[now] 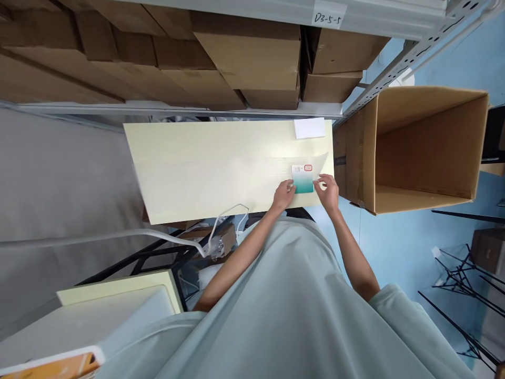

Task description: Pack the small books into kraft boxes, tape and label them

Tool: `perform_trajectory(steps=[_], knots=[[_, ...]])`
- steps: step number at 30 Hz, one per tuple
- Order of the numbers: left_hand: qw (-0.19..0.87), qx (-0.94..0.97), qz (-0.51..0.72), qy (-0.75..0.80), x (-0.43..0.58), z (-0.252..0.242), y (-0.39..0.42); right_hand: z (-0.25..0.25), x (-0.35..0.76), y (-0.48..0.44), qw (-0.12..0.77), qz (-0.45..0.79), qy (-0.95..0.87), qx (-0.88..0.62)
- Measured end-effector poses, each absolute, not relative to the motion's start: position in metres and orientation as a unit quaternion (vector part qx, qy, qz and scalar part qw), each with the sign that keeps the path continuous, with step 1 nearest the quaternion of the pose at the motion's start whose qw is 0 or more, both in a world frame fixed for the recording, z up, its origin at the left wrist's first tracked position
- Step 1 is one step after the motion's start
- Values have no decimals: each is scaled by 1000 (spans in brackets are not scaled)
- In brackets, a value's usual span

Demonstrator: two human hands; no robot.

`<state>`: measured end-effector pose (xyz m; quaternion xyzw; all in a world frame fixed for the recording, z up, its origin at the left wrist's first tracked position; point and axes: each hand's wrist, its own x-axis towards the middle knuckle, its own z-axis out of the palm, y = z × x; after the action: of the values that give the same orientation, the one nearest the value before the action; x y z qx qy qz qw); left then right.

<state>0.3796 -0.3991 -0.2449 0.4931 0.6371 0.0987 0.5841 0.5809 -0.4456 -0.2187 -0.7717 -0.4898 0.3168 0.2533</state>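
Observation:
A small flat packet (303, 180), white at the top and teal below with a red mark, lies on the pale cream tabletop (205, 173). My left hand (283, 195) has its fingers closed at the packet's left edge. On the other side, my right hand (327, 191) is closed in a pinch beside the right edge; what sits between those fingertips is too small to tell. Behind the packet is a thin translucent sheet (321, 162), its right corner lifted off the table. A white slip of paper (310, 128) rests near the back edge.
Brown cartons (252, 58) fill the shelf behind the table, under a metal beam (276, 10) labelled D3-5-5. At right stands a large open cardboard box (426, 152). A white cable (169, 237) runs in from the left. Black metal frames (465, 273) are at lower right.

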Motion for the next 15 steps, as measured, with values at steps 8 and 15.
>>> perform_trajectory(steps=[8, 15], knots=[[529, 488, 75, 690, 381, -254, -386, -240, 497, -426, 82, 361, -553, -746], [501, 487, 47, 714, 379, -269, -372, -244, 542, -436, 153, 346, -533, -757]])
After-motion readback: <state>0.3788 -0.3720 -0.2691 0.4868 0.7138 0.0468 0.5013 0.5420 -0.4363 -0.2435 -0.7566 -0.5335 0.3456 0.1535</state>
